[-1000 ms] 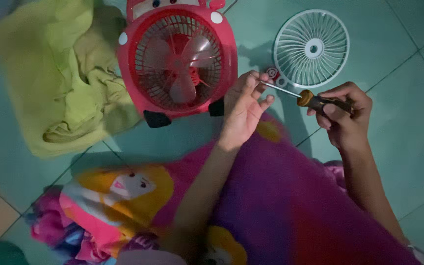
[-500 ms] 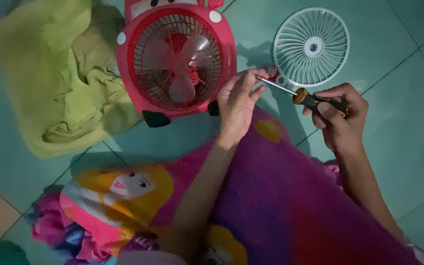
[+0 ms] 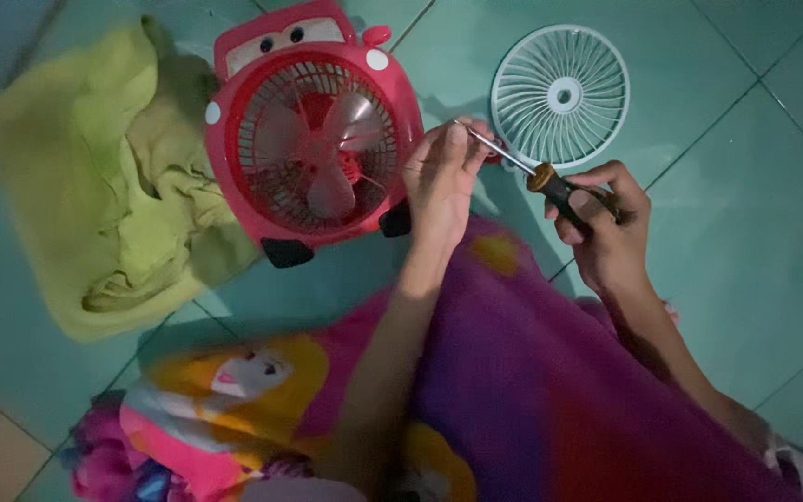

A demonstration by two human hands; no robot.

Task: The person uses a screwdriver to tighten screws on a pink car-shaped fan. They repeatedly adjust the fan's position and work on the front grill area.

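1. Cloth first: a crumpled green towel lies at the left edge of the tiled floor, its folds touching the fan's left side. We judge that a small part dropped there could vanish in the creases.

2. Near the top edge of the floor, left of centre, rests the red fan, shaped like a toy car, face up with its blades visible behind the red grille. Since it sits on small black feet, we think a sideways push could slide it on the smooth tile.

3. Our left hand hovers just beside the fan's right rim, fingers pinched together around the metal tip of the screwdriver. Whether a screw sits in that pinch, we cannot tell. A slip of the tip could jab a fingertip, we reckon.

4. Our right hand is clamped on the screwdriver's dark handle, well clear of the floor. A twist while the left fingers are pinching could scrape them.

5. Toward the top right lies the detached white grille, flat on the tile, near both hands. An elbow swing could knock it away.
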